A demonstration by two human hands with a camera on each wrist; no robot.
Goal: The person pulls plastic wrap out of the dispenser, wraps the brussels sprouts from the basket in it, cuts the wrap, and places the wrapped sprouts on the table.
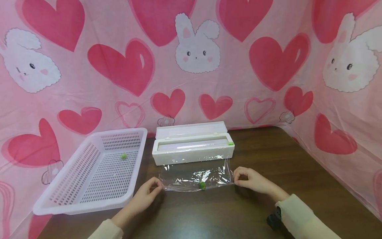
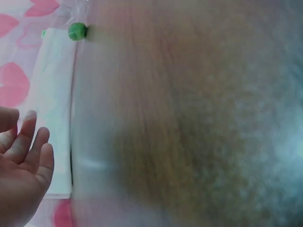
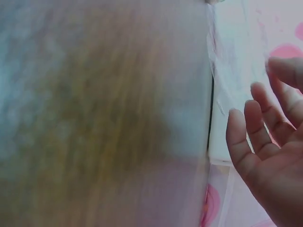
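Note:
A sheet of clear cling film (image 1: pixel 182 176) stretches forward from a long white cling film dispenser box (image 1: pixel 194 155), whose lid stands up at the back. My left hand (image 1: pixel 147 194) pinches the film's near left corner between thumb and index finger. At the near right corner, my right hand (image 1: pixel 252 180) pinches it the same way. A small round green piece (image 1: pixel 202 185) shows at the near edge of the film, right of its middle. In the left wrist view, the same green piece (image 2: pixel 77 31) appears beside the white box. The other fingers of both hands are loosely bent.
A white perforated plastic basket (image 1: pixel 89 206) stands on the left of the brown wooden table (image 1: pixel 191 215), with a small light green piece (image 1: pixel 123 156) inside. A green slider (image 1: pixel 230 143) sits at the box's right end. A pink heart-patterned cloth (image 1: pixel 197 83) hangs behind.

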